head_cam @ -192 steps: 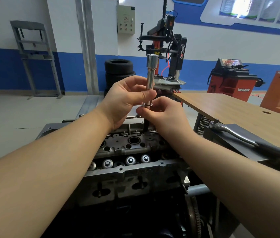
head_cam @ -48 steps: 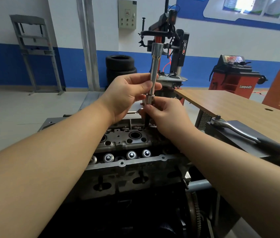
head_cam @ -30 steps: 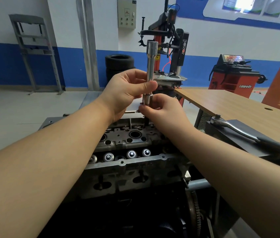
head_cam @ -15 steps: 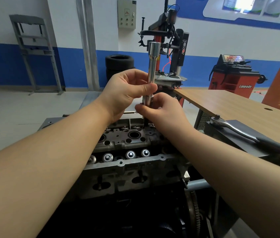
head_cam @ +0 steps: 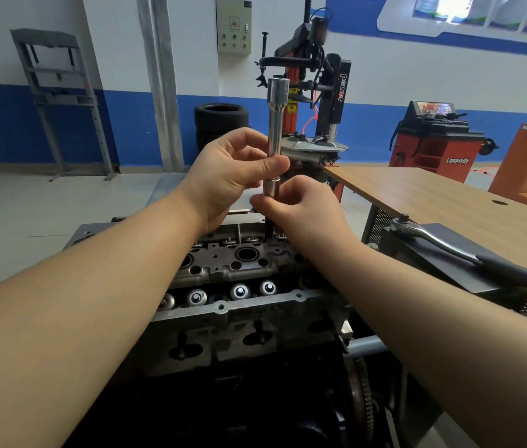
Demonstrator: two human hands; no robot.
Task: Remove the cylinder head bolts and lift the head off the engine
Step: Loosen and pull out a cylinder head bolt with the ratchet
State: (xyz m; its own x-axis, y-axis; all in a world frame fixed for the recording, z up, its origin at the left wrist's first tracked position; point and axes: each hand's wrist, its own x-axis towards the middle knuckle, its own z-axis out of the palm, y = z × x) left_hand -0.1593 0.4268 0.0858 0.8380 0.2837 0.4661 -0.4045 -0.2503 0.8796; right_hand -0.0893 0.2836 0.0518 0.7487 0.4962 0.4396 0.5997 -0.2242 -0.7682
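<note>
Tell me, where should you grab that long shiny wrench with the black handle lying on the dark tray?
Best guess: take the long shiny ratchet wrench by its black handle end, coming from above on the person's right. That end is thick, long and nearest, made for a palm to wrap. The round steel head points away toward the wooden table and is too small to hold well.

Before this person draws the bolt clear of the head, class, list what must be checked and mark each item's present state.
1. Left hand grips the extension bar: ok.
2. Right hand pinches below the socket: ok.
3. Bar upright: ok.
4. Bolt free of its threads: cannot tell.
5. Ratchet parked clear, on the tray at right: ok.
6. Other bolts out of the cylinder head: cannot tell.
</note>
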